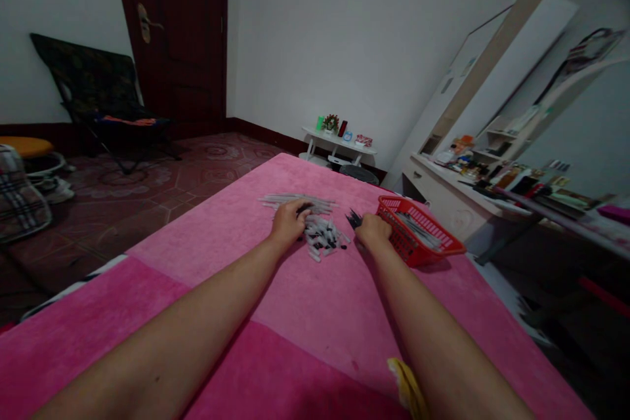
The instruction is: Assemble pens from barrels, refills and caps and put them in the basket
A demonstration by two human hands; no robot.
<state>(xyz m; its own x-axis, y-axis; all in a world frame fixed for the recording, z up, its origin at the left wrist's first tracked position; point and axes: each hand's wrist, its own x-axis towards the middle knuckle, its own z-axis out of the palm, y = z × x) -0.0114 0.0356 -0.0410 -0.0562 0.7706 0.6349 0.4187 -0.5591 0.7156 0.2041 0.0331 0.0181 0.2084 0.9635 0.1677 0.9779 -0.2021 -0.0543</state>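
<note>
Both my arms reach out over a pink blanket (305, 302). My left hand (288, 222) rests with curled fingers on a row of long grey pen barrels (295, 200), pinching something dark at its fingertips. Just right of it lies a heap of small grey and black pen parts (322, 236). My right hand (373, 231) is closed beside a bunch of thin black pieces (353, 216), which stick out from its fingers. A red plastic basket (433, 246) with several grey pens inside stands right against that hand.
The blanket's right edge drops to the floor by a cluttered white desk (443, 184). A low white table (339, 143) stands by the far wall. A dark folding chair (98, 102) and a brown door (182, 33) are at the back left.
</note>
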